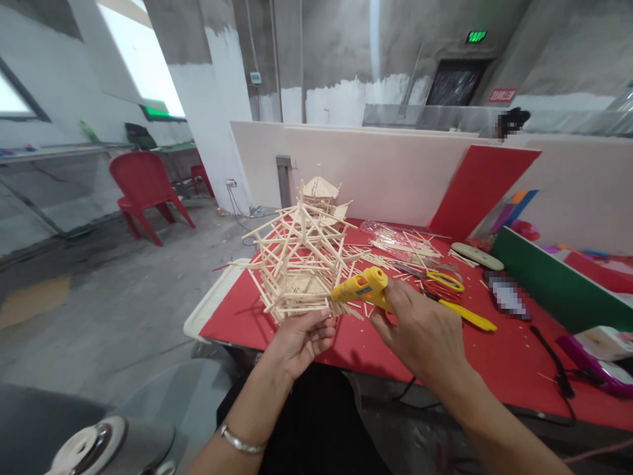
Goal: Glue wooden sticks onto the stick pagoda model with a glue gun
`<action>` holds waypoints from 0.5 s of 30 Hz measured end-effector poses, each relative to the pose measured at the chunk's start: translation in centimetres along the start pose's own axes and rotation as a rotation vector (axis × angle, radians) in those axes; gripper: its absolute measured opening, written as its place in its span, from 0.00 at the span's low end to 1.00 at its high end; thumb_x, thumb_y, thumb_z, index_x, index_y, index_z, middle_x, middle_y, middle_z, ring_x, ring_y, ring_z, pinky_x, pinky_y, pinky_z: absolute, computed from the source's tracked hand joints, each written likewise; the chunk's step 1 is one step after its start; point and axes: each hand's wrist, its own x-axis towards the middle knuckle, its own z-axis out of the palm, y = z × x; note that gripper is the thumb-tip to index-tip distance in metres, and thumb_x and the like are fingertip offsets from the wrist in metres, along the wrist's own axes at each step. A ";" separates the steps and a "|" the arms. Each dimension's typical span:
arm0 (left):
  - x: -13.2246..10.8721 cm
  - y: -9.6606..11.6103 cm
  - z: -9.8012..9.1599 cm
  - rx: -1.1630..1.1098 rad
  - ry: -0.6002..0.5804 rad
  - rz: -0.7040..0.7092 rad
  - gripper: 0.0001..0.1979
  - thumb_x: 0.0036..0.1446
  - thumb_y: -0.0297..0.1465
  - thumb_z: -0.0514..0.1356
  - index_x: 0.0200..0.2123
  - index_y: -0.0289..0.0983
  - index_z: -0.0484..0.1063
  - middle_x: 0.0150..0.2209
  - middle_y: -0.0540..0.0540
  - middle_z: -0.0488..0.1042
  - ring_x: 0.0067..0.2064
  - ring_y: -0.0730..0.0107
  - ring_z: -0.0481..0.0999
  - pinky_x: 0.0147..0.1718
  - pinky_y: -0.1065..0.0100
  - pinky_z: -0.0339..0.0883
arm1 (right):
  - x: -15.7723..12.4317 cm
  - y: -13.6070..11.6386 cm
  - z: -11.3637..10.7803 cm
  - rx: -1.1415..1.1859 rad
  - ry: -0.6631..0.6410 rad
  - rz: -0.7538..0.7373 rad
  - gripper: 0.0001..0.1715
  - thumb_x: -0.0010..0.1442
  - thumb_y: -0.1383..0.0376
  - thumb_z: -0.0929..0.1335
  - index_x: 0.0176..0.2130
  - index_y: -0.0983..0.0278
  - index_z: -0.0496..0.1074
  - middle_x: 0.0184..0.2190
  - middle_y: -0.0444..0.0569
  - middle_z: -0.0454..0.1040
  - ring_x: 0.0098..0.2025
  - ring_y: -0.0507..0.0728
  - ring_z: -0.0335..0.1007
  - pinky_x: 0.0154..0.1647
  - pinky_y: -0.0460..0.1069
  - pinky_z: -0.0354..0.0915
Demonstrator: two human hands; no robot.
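A pavilion-like frame of thin wooden sticks (302,247) stands at the front left of the red tabletop. My right hand (428,326) is wrapped round a yellow hot glue gun (363,288), its nozzle pointing left at the frame's lower right edge. Just below that nozzle, my left hand (301,340) is closed, thumb against fingers, on what looks like a short wooden stick (327,305). The fingertips partly hide it, and I cannot tell whether it touches the frame. Behind the frame sits a second stick model with a conical roof (320,188).
Loose sticks (366,260) and a plastic bag of sticks (403,241) lie mid-table. Yellow-handled scissors (445,282), a yellow-handled tool (467,315) and a phone (507,295) are to the right. A green board (558,277) edges the right side. A black cord (554,359) lies front right.
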 end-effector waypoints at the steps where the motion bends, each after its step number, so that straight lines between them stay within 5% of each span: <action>1: -0.1 0.0 0.0 0.002 0.003 0.001 0.05 0.53 0.24 0.63 0.26 0.28 0.74 0.21 0.45 0.76 0.20 0.75 0.75 0.20 0.76 0.71 | 0.0 0.0 0.0 -0.001 0.001 -0.001 0.14 0.54 0.64 0.65 0.42 0.66 0.70 0.25 0.43 0.71 0.23 0.51 0.63 0.23 0.47 0.47; 15: -0.3 -0.2 0.6 0.046 0.002 0.056 0.06 0.53 0.26 0.63 0.25 0.28 0.74 0.21 0.45 0.76 0.19 0.75 0.73 0.18 0.76 0.70 | -1.1 0.8 -0.7 -0.021 0.012 -0.032 0.14 0.54 0.64 0.64 0.41 0.66 0.70 0.24 0.43 0.70 0.24 0.51 0.64 0.22 0.46 0.46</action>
